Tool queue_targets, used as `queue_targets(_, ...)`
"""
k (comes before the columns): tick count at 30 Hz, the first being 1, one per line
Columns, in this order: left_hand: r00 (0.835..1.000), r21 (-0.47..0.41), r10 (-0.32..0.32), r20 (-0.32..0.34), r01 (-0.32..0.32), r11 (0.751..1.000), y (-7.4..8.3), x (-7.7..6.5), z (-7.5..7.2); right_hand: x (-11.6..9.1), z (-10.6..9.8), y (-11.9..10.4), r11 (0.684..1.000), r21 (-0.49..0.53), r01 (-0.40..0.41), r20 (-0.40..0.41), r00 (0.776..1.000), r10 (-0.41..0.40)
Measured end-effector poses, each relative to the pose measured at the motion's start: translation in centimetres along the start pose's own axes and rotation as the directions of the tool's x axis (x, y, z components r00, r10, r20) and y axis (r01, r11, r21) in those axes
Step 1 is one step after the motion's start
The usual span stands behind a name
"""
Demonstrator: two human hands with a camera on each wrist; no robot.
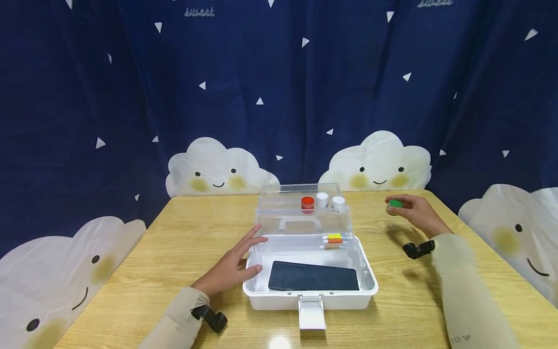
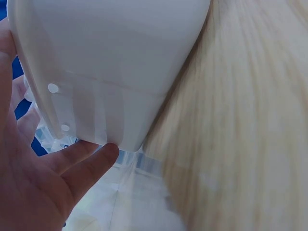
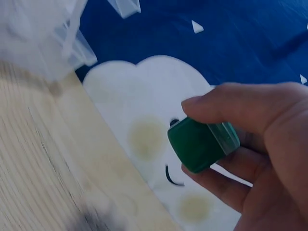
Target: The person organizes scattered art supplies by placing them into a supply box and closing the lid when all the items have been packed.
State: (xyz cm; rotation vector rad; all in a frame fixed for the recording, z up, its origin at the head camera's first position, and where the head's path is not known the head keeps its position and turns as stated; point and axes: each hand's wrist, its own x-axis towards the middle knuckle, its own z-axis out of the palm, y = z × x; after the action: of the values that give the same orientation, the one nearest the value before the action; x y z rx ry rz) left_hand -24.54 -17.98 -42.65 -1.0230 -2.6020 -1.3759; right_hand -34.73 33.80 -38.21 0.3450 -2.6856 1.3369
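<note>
At the right of the head view, my right hand [image 1: 416, 212] pinches a small clear jar with a green lid [image 1: 395, 203], raised above the table. The right wrist view shows the green lid [image 3: 192, 144] between thumb and fingers. My left hand [image 1: 231, 269] lies against the left side of an open white plastic box [image 1: 261, 300], fingers spread, thumb over its rim. Two fingertips [image 2: 111, 150] touch the outer wall in the left wrist view. A dark flat rectangular slab [image 1: 313, 276] lies inside. Red-lidded [image 1: 307, 203] and white-lidded jars [image 1: 322, 198] stand toward the box's back.
Small yellow, orange and brown tubes [image 1: 333, 241] lie along the box's back edge. Its clear lid [image 1: 301, 223] is tipped back, and a white latch [image 1: 311, 312] hangs at the front. Beneath is a wooden table [image 1: 187, 228], with a dark blue curtain [image 1: 279, 72] behind.
</note>
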Motion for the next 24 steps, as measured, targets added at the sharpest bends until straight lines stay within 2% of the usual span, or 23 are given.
queue_targets(5, 1.0, -0.009, 0.019, 0.0, -0.019, 1.0, 0.1, 0.0, 0.1, 0.5, 1.1, -1.3, 1.0, 0.012, -0.009, 0.03, 1.0, 0.009)
queue_targets(11, 0.999, -0.004, 0.049, -0.01, -0.049, 0.999, -0.3, 0.1, 0.2, 1.0, 2.5, -3.1, 0.999, 0.011, 0.041, 0.014, 0.999, -0.041)
queue_targets(18, 0.999, -0.012, 0.043, -0.01, -0.043, 0.999, -0.5, -0.1, 0.2, 1.3, 3.9, -5.3, 0.998, 0.049, 0.048, 0.01, 0.999, -0.049)
queue_targets(24, 0.999, -0.005, 0.035, -0.006, -0.035, 0.999, -0.4, 0.0, 0.1, 0.9, 4.1, -7.1, 0.993, 0.085, 0.079, 0.011, 0.997, -0.081)
